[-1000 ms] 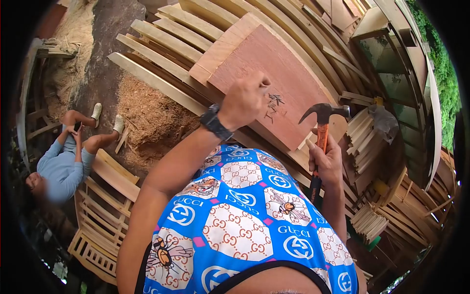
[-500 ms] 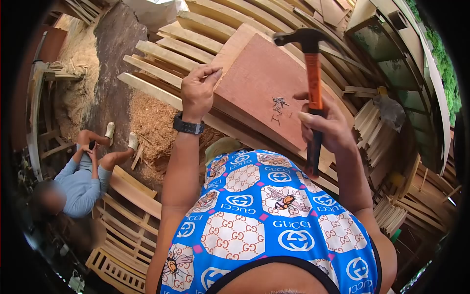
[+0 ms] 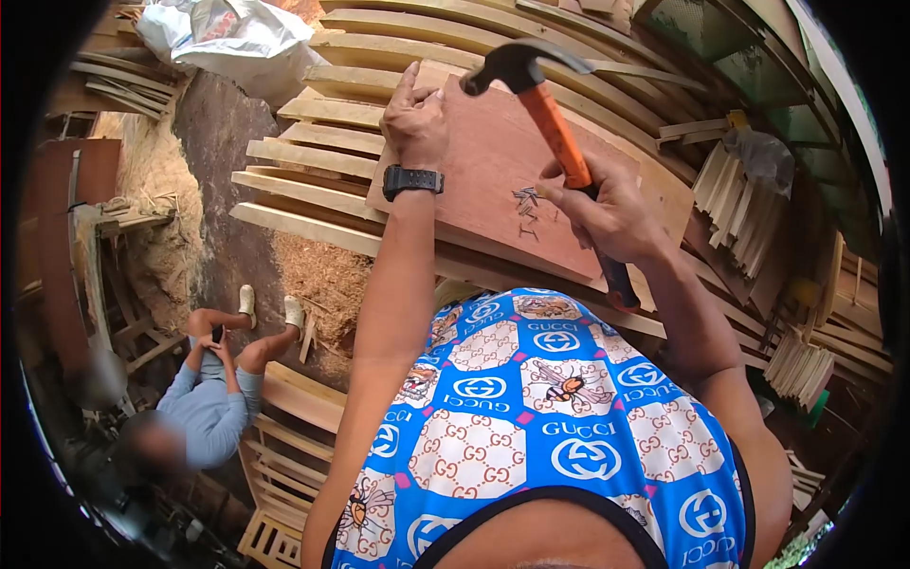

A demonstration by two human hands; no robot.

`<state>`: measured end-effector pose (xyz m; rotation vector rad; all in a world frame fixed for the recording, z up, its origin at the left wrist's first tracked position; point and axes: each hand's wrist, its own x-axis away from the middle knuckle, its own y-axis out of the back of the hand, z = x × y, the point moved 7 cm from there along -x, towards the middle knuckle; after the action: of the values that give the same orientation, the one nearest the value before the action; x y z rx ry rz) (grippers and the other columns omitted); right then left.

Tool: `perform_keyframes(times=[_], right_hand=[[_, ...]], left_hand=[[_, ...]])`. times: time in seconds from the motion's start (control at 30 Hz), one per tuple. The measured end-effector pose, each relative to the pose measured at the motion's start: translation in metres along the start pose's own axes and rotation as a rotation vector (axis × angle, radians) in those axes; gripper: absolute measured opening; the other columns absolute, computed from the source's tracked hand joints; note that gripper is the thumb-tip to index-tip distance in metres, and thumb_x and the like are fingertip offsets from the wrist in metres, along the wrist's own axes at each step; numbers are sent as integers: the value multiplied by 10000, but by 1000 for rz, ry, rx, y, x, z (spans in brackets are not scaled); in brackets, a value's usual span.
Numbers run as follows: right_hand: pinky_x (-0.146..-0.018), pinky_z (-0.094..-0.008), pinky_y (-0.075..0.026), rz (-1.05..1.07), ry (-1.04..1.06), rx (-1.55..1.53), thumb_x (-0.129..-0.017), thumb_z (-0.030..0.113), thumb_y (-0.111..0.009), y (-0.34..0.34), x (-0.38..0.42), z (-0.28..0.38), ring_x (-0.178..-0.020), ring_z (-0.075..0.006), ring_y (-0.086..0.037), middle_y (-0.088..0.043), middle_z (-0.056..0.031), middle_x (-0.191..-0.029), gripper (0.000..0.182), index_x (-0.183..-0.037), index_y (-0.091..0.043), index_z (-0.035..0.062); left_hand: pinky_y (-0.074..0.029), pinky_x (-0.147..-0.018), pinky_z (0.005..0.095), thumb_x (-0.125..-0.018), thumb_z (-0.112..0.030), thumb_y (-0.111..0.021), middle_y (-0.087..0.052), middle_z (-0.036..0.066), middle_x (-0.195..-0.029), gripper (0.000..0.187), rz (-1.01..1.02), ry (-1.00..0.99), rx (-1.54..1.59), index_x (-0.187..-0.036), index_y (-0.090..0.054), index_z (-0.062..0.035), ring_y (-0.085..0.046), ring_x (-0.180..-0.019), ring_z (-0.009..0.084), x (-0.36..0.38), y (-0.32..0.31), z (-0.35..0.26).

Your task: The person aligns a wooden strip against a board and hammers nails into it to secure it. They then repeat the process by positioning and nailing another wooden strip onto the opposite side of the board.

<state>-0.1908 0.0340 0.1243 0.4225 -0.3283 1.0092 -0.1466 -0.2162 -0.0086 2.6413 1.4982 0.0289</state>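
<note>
My right hand [image 3: 611,209] is wrapped round the handle of a claw hammer [image 3: 557,133]. The hammer has an orange and black handle, and its dark head is raised over the reddish board [image 3: 483,142]. Beyond the board's upper left corner, my left hand [image 3: 414,123] rests at the pale wood [image 3: 436,72], index finger stretched out and the thumb apart from it. Nothing is visible between those fingers. A small pile of nails [image 3: 526,201] lies on the board near my right hand. The board sits on a stack of pale, curved slats [image 3: 313,185].
A person [image 3: 204,398] in light blue sits at the lower left, beside a slatted wooden piece [image 3: 303,398]. Sawdust [image 3: 322,270] covers the floor. A white sack [image 3: 232,43] lies at the upper left. Bundled wood strips [image 3: 735,204] stand on the right.
My left hand has moved up along the board's edge, its index finger now straightened from a pinch. The hammer has tilted, its head shifting left. The view has shifted too.
</note>
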Motion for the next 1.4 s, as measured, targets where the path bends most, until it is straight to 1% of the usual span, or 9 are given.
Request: perform_keyframes(times=[0.27,0.37,0.43,0.9,1.0,1.1,1.13,1.17,1.4], right_hand=[[-513,-377,-503,-123,87,251,-1011,214,-695,-3,-18,-12,-525,-208,-640,-716,-139,-775,382,-1293,-618,-33],[-555,-366,-507,-185,287,445,-1004,166,-700,-4,-27,0,-557,-208,-640,-669,-126,-716,563,-1522,-518,42],[-590,-478,-513,-255,440,384,-1009,172,-663,-7,-25,13,-582,-381,-665,-656,-251,-718,616,-1589,-461,135],[-627,-463,-522,-215,310,575,-977,118,-693,-13,-40,7,-533,-323,-601,-635,-253,-717,710,-1629,-431,217],[-695,-455,-552,-208,266,608,-973,114,-703,-7,-40,6,-629,-350,-663,-691,-280,-868,692,-1615,-451,178],[-786,-431,-571,-249,312,609,-966,112,-721,1,-27,10,-776,-377,-712,-726,-279,-1100,683,-1599,-465,127],[-831,-416,-574,-291,354,633,-961,108,-729,4,-21,13,-852,-392,-725,-725,-271,-1221,683,-1592,-470,101],[-648,-388,-541,-290,413,600,-979,102,-704,6,-17,17,-617,-368,-655,-687,-283,-828,688,-1613,-438,124],[-696,-384,-565,-189,271,662,-954,51,-720,2,-4,33,-677,-302,-708,-749,-269,-990,697,-1599,-456,72]], left_hand=[[-559,-682,241,-904,-1,-739,-792,98,-945,585,21,-192,-122,-1470,-595,24,-684,-757,91,9,-2,-2],[-570,-690,240,-876,29,-733,-798,99,-921,642,13,-191,-145,-1493,-555,45,-692,-755,88,11,0,-10],[-572,-696,240,-866,23,-742,-799,109,-919,668,6,-164,-102,-1502,-538,53,-696,-759,88,11,-1,-4],[-608,-683,310,-841,11,-665,-799,171,-858,633,1,-237,-92,-1461,-560,81,-773,-705,214,21,1,-20],[-581,-820,334,-873,-83,-777,-790,119,-983,649,28,-90,-81,-1485,-574,-13,-750,-894,184,23,0,-15],[-308,-1060,532,-834,-299,-800,-691,92,-1121,426,-70,-157,-608,-1195,-759,-77,-572,-1160,319,36,10,-28],[-308,-1060,532,-834,-299,-800,-691,92,-1121,426,-88,-132,-595,-1195,-759,-77,-572,-1160,319,41,13,-30],[-324,-1049,534,-852,-315,-793,-700,67,-1085,347,-48,-87,-633,-1131,-789,-109,-582,-1128,310,46,11,-30],[-338,-1031,527,-852,-274,-791,-675,41,-1049,142,-125,-55,-585,-894,-793,-138,-556,-1099,320,62,14,-54]])
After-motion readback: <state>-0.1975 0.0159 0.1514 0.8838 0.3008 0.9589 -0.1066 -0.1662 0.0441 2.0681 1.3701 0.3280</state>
